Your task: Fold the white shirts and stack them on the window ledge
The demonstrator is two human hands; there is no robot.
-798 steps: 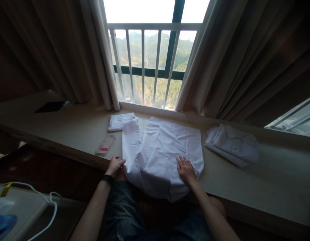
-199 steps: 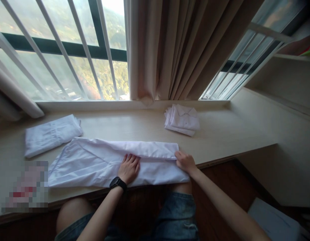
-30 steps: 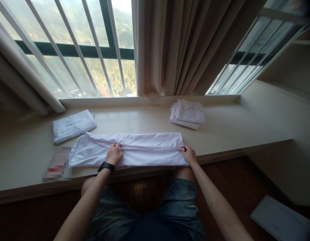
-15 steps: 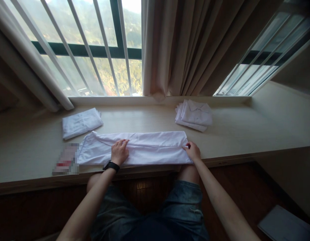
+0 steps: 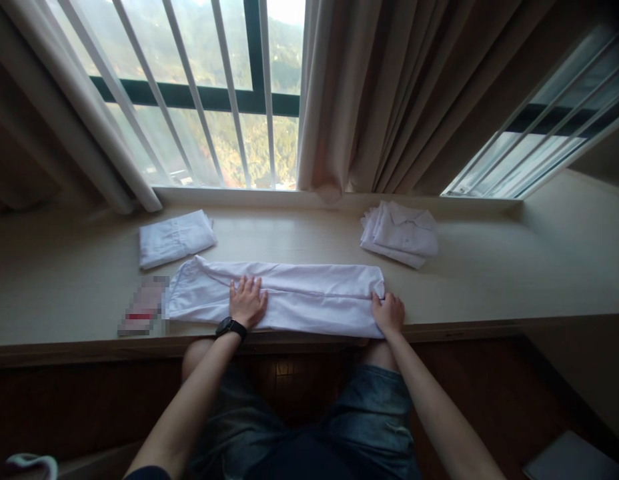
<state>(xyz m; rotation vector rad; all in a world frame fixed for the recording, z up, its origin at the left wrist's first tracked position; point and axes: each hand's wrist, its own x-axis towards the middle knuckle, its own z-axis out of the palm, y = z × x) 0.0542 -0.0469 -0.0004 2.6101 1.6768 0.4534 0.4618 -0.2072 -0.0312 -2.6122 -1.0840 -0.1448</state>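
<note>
A white shirt (image 5: 309,310), folded lengthwise into a long strip, lies along the front of the wooden ledge, its collar not distinguishable. Two folded edges meet along its middle, and the left end is creased and slanted. My left hand (image 5: 248,302), with a black watch at the wrist, rests flat on the strip left of its centre, fingers spread. At the right end, my right hand (image 5: 389,312) pinches the shirt's edge between thumb and fingers. Some of those fingertips are hidden by the cloth.
A folded white garment (image 5: 177,239) lies at the back left. Stacked folded white shirts (image 5: 402,233), one collar showing, lie at the back right. A pixelated flat item (image 5: 144,307) is left of the strip. Behind the ledge (image 5: 489,280) are curtains (image 5: 349,100) and a barred window.
My left hand has flattened, its fingers spreading on the cloth. My right hand still grips the right end, its fingers shifted slightly. The whole view has moved a little.
</note>
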